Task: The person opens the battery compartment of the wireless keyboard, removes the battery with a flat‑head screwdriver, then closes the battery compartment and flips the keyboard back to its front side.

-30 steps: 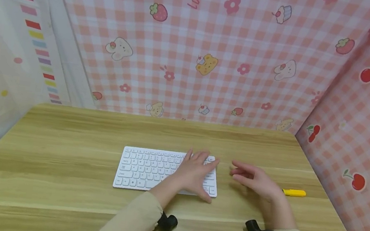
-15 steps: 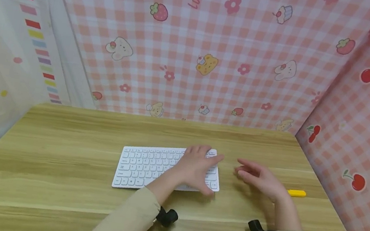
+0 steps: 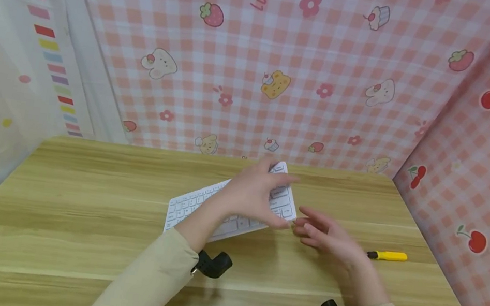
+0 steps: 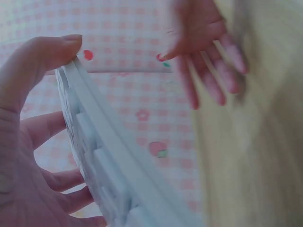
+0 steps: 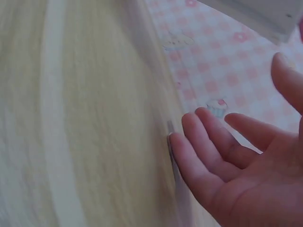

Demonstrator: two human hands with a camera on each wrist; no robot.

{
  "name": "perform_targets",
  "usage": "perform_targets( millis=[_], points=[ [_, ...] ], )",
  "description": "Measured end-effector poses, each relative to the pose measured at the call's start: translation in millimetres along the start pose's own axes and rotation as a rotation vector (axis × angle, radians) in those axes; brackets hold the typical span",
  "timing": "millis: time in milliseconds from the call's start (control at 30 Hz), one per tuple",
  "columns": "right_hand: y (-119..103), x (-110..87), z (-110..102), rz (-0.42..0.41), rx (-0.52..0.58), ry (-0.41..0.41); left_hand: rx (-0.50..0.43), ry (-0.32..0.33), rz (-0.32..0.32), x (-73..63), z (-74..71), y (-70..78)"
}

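My left hand [image 3: 246,192] grips a white keyboard [image 3: 190,207] across its right part, thumb along the near edge and fingers toward the far edge. The keyboard tilts, its right end raised off the table and its left end low. In the left wrist view the thumb lies over the edge of the keyboard [image 4: 123,156], with the other fingers spread behind the keys. My right hand [image 3: 329,240] holds nothing; its fingers are relaxed, just off the keyboard's raised right corner. The right wrist view has the underside of the keyboard [image 5: 265,16] above the loosely bent fingers [image 5: 203,142].
A yellow tool [image 3: 390,255] with a black end lies on the wooden table [image 3: 71,254], beyond the right wrist. Pink checked cloth [image 3: 241,43] hangs behind the table, and more cloth [image 3: 483,165] stands along the right side.
My left hand has lifted the keyboard's right end up from the table, tipping it. The right hand has come a little left, nearer the raised corner.
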State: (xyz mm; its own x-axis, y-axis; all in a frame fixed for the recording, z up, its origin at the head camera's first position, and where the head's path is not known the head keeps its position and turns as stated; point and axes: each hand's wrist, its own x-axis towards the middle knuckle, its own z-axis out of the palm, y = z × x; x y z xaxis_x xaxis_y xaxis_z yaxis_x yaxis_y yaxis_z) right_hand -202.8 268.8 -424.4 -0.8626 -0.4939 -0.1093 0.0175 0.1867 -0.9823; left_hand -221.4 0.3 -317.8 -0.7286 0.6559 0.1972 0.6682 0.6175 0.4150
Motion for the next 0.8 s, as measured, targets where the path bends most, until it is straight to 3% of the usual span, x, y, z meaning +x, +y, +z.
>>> perform_targets(
  millis=[233, 467, 800],
  points=[
    [-2.9, 4.7, 5.8, -0.048, 0.137, -0.073, -0.086, -0.004, -0.066, -2.2, -30.7, 2.6],
    [-4.1, 9.4, 12.9, -0.034, 0.296, -0.122, -0.120, 0.030, -0.043, -4.7, -56.0, 1.3],
    [-9.8, 19.8, 32.3, -0.009, 0.361, -0.163, -0.186, 0.110, -0.067, -12.1, -80.1, -3.8]
  ],
)
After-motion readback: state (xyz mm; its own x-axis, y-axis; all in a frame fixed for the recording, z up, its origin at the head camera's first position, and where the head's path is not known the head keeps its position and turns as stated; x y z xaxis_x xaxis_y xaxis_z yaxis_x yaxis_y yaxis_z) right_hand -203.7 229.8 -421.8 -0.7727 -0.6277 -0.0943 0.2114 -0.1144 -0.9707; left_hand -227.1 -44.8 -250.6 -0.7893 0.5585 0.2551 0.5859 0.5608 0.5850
